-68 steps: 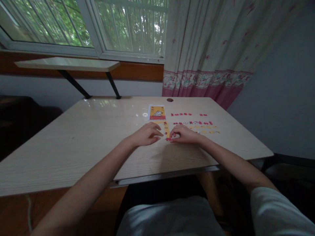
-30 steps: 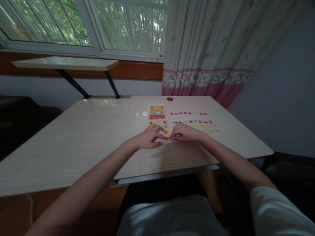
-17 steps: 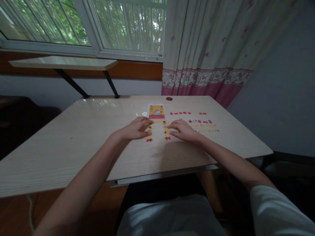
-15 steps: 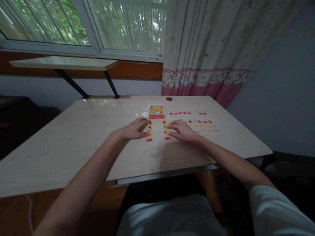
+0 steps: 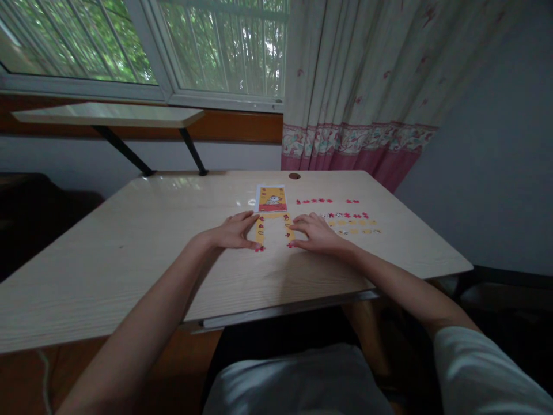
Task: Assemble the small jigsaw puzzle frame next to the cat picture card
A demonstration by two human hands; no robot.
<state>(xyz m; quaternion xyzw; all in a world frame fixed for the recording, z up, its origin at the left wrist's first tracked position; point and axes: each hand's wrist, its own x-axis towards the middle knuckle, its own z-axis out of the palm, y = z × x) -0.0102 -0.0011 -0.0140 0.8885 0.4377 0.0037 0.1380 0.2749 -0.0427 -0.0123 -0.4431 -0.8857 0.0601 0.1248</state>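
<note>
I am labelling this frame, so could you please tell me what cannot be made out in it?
Head view, the only one:
- Print on the yellow card: too small and dim to read.
- Loose puzzle pieces: too small to tell their pictures or count.
- Partly built puzzle frame: its sides are partly covered by the left hand and right hand.
- Whether the fingers pinch any piece: hidden beneath them.
- Table: near left corner cut off by the picture edge.

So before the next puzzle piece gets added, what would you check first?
1. Left hand steadies the left strip of the frame: ok.
2. Right hand steadies the right strip: ok.
3. Reference picture card in view: ok.
4. Loose pieces laid out in rows on the table: ok.
5. Either hand holding a piece: cannot tell.
6. Strips fully interlocked: cannot tell.
</note>
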